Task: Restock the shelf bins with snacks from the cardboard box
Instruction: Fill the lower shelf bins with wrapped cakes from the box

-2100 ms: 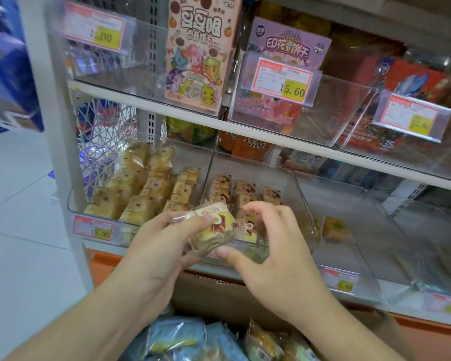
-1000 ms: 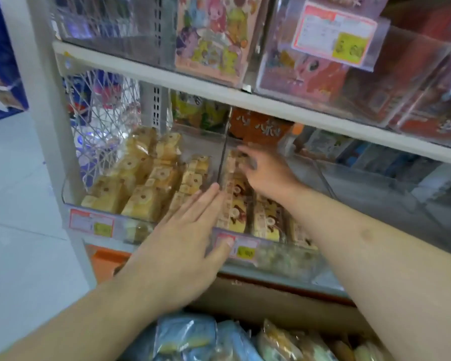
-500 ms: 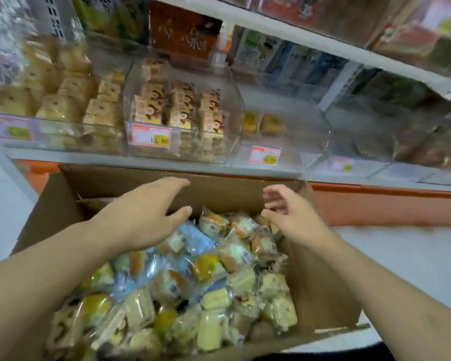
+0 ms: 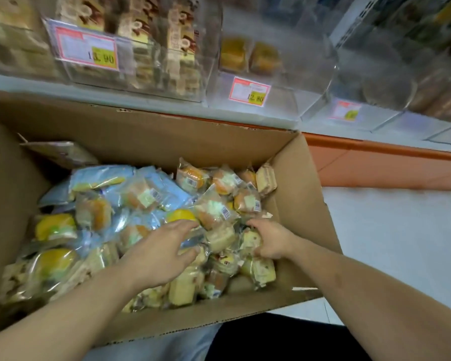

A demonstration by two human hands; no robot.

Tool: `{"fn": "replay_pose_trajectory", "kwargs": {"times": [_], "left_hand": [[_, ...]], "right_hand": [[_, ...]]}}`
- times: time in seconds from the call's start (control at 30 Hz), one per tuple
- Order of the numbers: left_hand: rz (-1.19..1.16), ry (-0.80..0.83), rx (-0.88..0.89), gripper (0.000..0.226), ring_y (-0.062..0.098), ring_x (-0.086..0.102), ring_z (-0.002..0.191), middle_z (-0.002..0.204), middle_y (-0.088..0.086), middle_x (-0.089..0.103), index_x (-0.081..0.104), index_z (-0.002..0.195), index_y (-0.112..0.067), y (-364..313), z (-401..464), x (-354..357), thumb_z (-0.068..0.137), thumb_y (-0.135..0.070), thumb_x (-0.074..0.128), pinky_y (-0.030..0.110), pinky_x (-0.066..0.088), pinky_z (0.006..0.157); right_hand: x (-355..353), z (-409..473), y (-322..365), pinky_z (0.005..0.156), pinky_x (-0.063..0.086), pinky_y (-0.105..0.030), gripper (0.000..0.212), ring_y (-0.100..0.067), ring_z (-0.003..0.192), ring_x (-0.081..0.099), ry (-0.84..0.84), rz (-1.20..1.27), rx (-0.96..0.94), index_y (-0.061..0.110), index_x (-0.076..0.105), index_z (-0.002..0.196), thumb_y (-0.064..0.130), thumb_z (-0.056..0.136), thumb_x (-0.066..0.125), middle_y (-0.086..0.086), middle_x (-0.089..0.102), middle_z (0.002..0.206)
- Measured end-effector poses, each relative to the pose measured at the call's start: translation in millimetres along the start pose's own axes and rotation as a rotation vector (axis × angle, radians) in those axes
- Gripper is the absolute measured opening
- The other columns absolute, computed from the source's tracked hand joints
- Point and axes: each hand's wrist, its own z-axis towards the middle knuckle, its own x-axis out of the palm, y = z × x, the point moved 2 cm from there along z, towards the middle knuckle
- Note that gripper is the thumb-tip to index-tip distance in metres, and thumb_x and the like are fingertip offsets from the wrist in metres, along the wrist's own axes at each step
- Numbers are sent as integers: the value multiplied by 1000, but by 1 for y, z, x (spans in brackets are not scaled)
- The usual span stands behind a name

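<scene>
An open cardboard box (image 4: 146, 136) stands below the shelf, filled with several wrapped snack cakes (image 4: 193, 178) in clear and blue packets. My left hand (image 4: 164, 248) lies over the pile near the box's middle, fingers spread and resting on packets. My right hand (image 4: 270, 239) is at the right side of the pile, fingers curled round a pale wrapped cake (image 4: 250, 239). Above the box, a clear shelf bin (image 4: 146, 50) holds rows of brown-and-cream cakes. The bin (image 4: 271, 63) to its right holds two orange cakes.
Red and yellow price tags (image 4: 89, 49) hang on the bin fronts. The grey shelf edge (image 4: 141, 97) runs just above the box's far wall. An orange base panel (image 4: 375, 162) and white floor (image 4: 388, 230) lie to the right. More clear bins (image 4: 401, 61) stand at the far right.
Both hands came away from the shelf bins and dropped into the box. The left hand now rests on the pile and the right hand has closed on a cake.
</scene>
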Motion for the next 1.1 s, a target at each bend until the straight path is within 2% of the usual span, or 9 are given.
{"fn": "replay_pose_trajectory", "kwargs": {"times": [0.2, 0.33, 0.43, 0.53, 0.6, 0.67, 0.8, 1.0, 1.1], "left_hand": [[-70, -55, -38, 51, 11, 50, 138, 155, -15, 48, 46, 151, -36, 11, 6, 0, 103, -52, 55, 28, 41, 109], [-118, -40, -76, 33, 10, 59, 121, 134, -13, 62, 60, 131, -35, 12, 7, -2, 100, -47, 61, 31, 49, 98], [-222, -46, -107, 25, 3, 64, 110, 116, -16, 67, 62, 120, -34, 2, 4, -8, 100, -47, 65, 26, 54, 86], [-418, 23, -145, 43, -2, 65, 102, 121, -20, 63, 52, 126, -34, -12, 0, -14, 95, -61, 65, 18, 50, 77], [-592, 99, -185, 64, 1, 70, 100, 125, -19, 65, 41, 133, -38, -20, -5, -16, 86, -74, 67, 23, 54, 83], [-856, 111, -198, 64, 11, 77, 97, 114, -6, 77, 50, 132, -26, -25, -10, -17, 86, -61, 77, 35, 61, 92], [-1144, 60, -234, 35, 32, 79, 97, 103, 18, 80, 63, 126, -7, -18, -18, -20, 94, -8, 77, 45, 63, 93], [-1174, -108, -421, 44, 29, 80, 91, 105, 18, 79, 59, 125, -9, 23, -18, -21, 88, -1, 82, 40, 67, 80], [-1220, -145, -477, 45, 27, 81, 85, 103, 19, 77, 57, 125, -8, 27, -15, -18, 88, 2, 81, 35, 67, 74]], "right_hand": [[16, 27, -3, 92, 58, -40, 63, -24, 111, 63, -1, -180, 36, 30, 60, 134, 45, 78, 84, 2, 64, 123], [-17, 7, 6, 83, 61, -37, 57, -17, 93, 64, 0, -163, 0, 29, 66, 128, 35, 76, 87, 6, 66, 102], [-47, -23, 25, 88, 59, -36, 59, -14, 98, 64, -67, -101, -88, 35, 66, 129, 39, 75, 90, 11, 68, 111], [-65, -54, 59, 101, 54, -33, 63, -9, 113, 61, -209, 39, -217, 37, 66, 131, 45, 73, 90, 17, 66, 125], [-66, -71, 87, 99, 53, -31, 61, -4, 110, 61, -289, 135, -334, 37, 68, 127, 47, 71, 91, 19, 67, 119], [-59, -78, 109, 99, 53, -31, 66, -3, 110, 61, -288, 204, -385, 38, 66, 129, 48, 69, 93, 20, 66, 119], [-51, -81, 118, 110, 49, -33, 85, -3, 131, 53, -162, 357, -316, 43, 53, 142, 43, 69, 97, 22, 56, 139], [-42, -35, 66, 102, 55, -38, 39, -16, 113, 63, -124, 332, 72, 20, 68, 122, 18, 87, 84, 0, 66, 126], [-21, -13, 54, 106, 49, -33, 62, -24, 128, 59, 0, 434, 194, 13, 59, 143, 15, 86, 85, -4, 60, 141]]}}
